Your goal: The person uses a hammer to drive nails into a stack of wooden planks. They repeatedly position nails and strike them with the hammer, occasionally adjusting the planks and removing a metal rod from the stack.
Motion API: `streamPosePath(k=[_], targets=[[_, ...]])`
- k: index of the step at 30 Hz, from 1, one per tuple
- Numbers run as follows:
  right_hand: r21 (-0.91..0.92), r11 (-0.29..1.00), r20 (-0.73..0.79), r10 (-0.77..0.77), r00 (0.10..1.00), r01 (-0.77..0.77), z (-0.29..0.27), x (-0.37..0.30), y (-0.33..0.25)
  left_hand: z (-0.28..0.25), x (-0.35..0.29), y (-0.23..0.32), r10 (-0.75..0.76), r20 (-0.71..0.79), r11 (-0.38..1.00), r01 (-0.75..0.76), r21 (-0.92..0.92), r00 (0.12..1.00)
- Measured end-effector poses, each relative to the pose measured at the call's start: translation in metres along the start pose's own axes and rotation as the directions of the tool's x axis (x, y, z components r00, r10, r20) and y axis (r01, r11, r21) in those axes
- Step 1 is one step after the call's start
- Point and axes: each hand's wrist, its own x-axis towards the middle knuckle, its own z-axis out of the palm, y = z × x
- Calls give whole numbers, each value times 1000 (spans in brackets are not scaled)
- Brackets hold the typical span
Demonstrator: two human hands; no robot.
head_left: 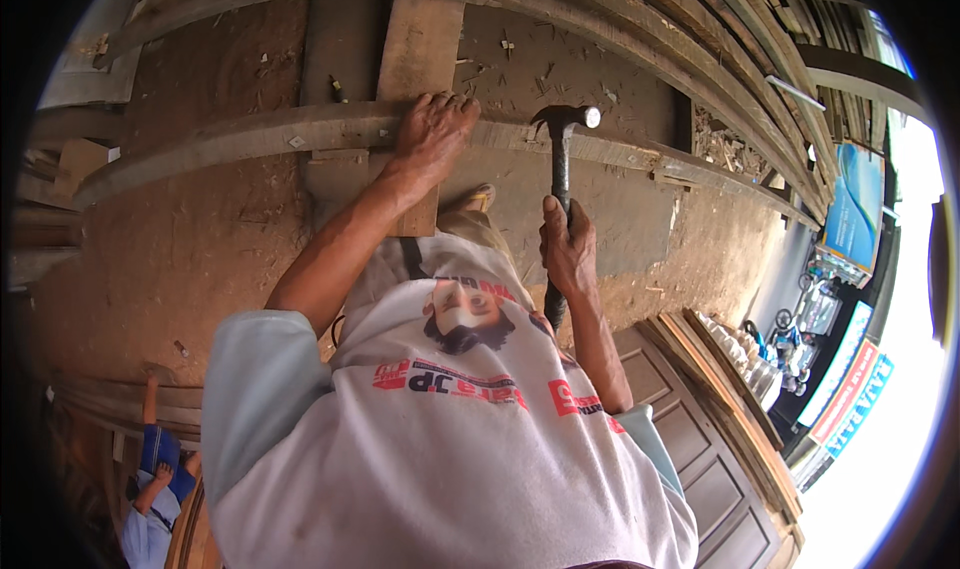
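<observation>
A long wooden beam (235,141) runs from left to right in front of me. Under it crosses a wide board (422,44). Where the two meet, my left hand (434,137) is closed over the beam, its fingers curled round the far edge; whatever lies under the fingers is hidden. My right hand (570,249) grips a claw hammer (561,164) partway down its dark handle. The hammer's head is up, over the beam, to the right of my left hand. Whether it touches the wood I cannot tell.
Several long timbers (640,44) lie beyond the beam. Wood chips litter the ground (200,259). Panelled doors (700,439) lean at the lower right, with motorcycles (790,344) past them. Another person (155,509) is at the lower left, one arm stretched toward stacked boards.
</observation>
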Motion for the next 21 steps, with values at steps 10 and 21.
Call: streamPosePath(k=[10, 21], targets=[[74, 938, -153, -325, 933, 338, 17, 2, 28, -8, 1, 0, 12, 38, 999, -10, -52, 999], [-252, 967, 104, -19, 994, 45, -11, 2, 3, -1, -6, 0, 13, -1, 1000, -13, -2, 1000]])
